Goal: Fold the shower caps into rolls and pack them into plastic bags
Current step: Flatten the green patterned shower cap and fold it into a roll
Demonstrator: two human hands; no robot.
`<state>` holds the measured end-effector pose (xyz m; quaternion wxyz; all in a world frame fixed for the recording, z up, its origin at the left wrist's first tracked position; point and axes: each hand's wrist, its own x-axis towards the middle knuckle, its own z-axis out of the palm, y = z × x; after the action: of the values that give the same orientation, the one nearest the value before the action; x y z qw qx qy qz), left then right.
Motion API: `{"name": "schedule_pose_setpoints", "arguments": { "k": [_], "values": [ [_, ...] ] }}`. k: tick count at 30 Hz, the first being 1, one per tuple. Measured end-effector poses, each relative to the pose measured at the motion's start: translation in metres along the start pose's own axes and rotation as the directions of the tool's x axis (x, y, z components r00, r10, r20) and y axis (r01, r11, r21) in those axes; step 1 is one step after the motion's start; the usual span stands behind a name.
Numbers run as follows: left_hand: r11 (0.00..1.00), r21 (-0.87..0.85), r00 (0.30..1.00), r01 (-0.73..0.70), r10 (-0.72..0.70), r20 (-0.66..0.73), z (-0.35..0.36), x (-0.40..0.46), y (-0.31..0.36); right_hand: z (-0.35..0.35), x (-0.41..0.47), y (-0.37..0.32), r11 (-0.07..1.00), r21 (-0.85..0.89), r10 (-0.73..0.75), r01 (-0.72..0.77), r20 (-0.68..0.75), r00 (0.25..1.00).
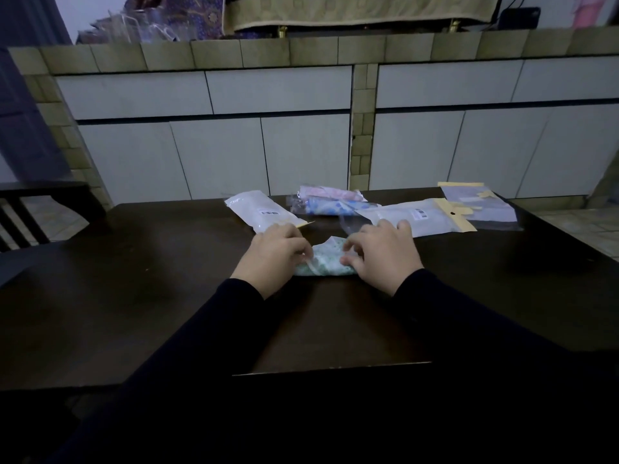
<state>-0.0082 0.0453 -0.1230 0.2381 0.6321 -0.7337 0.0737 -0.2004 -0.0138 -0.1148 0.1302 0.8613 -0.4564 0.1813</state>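
A pale green patterned shower cap (pixel 326 261) lies bunched into a short roll on the dark table (pixel 150 279), between my hands. My left hand (pixel 276 254) grips its left end with curled fingers. My right hand (pixel 382 254) pinches its right end, fingers curled over the thin plastic. Behind them lie a white plastic bag with a barcode (pixel 259 211), a second barcoded bag with a yellow header (pixel 418 217), and a blue cap (pixel 331 206) and a pink cap (pixel 330 192), each rolled in clear plastic.
A flat clear bag with yellow strips (pixel 479 204) lies at the table's far right. A dark chair (pixel 30 209) stands at the left. A tiled counter with white cabinet doors (pixel 268 128) runs behind the table.
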Motion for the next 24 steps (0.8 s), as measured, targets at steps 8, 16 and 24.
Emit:
{"name": "schedule_pose_setpoints", "arguments": {
  "k": [8,16,24],
  "values": [
    [0.996,-0.046,0.997,0.071,-0.069,0.027,0.011,-0.005,0.004,0.008,-0.003,0.004,0.995,0.088,-0.058,0.053,0.059,0.997],
    [0.994,0.002,0.988,0.113,-0.112,0.108,0.011,-0.001,0.002,0.014,-0.011,0.025,0.968,0.244,-0.084,0.050,0.132,0.988],
    [0.981,0.116,0.984,0.155,-0.164,0.073,0.016,0.000,0.014,0.021,-0.005,0.019,0.942,0.324,0.050,-0.091,0.133,0.990]
  ]
}}
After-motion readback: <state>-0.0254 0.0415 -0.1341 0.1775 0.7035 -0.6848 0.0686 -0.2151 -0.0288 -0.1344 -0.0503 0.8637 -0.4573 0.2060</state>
